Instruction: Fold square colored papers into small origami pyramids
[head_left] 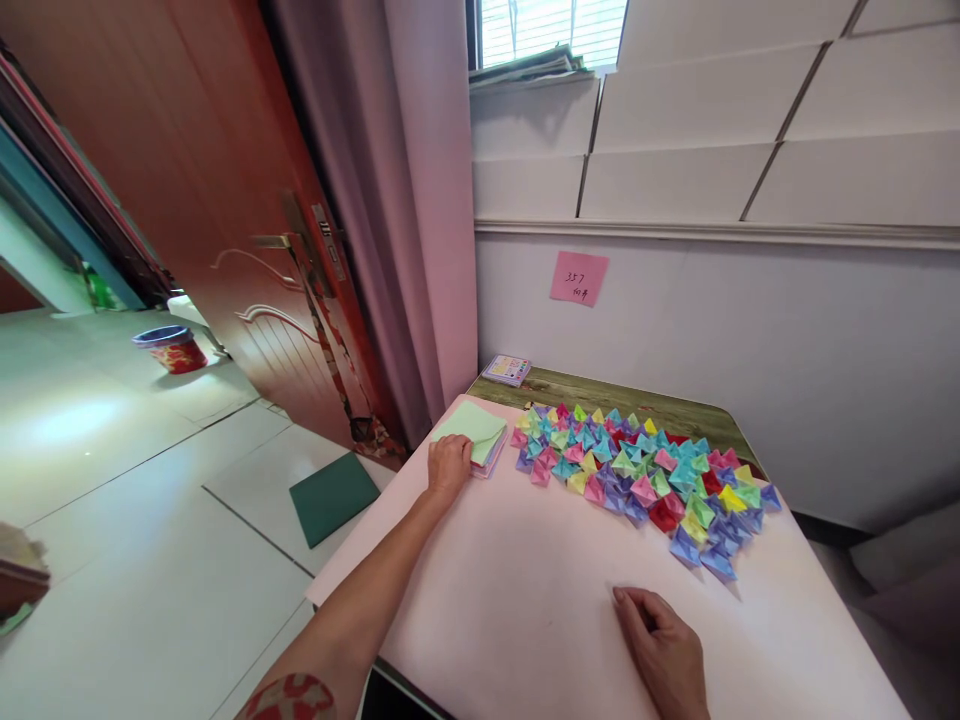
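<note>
My left hand (449, 464) is at the front corner of a stack of square coloured paper (491, 458). Its fingers are closed on the edge of the top sheet, a light green paper (471, 422) that bends up slightly near them. Low on the pink-covered table, my right hand (664, 640) lies with curled fingers, thumb and forefinger together, and nothing shows in them. Beyond it, many small folded paper pieces (643, 490) in blue, pink, yellow, green and red stand crowded together.
A small packet (508, 370) lies at the table's back left corner. A pink note (579, 278) is stuck to the wall. Left of the table, a dark green square mat (334, 498) lies on the floor, near a red door (225, 180). A bucket (172, 348) stands farther off.
</note>
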